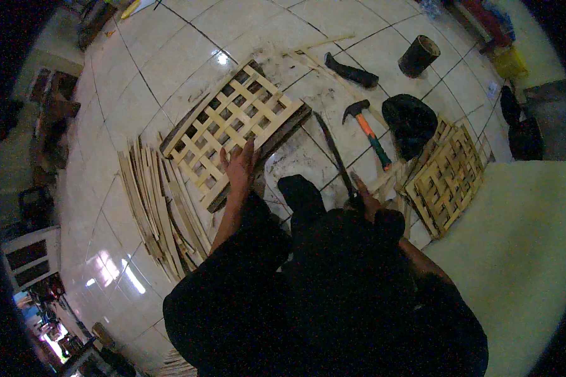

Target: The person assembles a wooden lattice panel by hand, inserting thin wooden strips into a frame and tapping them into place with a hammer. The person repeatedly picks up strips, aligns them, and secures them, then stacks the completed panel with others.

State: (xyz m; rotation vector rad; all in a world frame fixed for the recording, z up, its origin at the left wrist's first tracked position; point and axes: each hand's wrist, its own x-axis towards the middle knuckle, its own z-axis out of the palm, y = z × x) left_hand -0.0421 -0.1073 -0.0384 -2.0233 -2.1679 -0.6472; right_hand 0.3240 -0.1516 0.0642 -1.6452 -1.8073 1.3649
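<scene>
A woven lattice panel of pale flat strips (217,119), edged by dark rough wooden bars, lies tilted on the floor in front of me. My left hand (239,166) rests on its near side, thumb and fingers apart and touching the strips. In my right hand (368,200) is the handle of a long dark-bladed machete (334,146). Its blade points away from me, the tip close to the panel's right corner. My fingers hide most of the handle. A claw hammer (365,131) with an orange and green handle lies just beyond that hand.
Loose pale strips (160,207) lie in a bundle at the left. Smaller woven panels (449,179) are stacked at the right, beside a dark bag-like bundle (410,124). Farther off are a dark curved piece (351,70) and a dark cylinder (419,56). A pale wall (516,251) bounds the right.
</scene>
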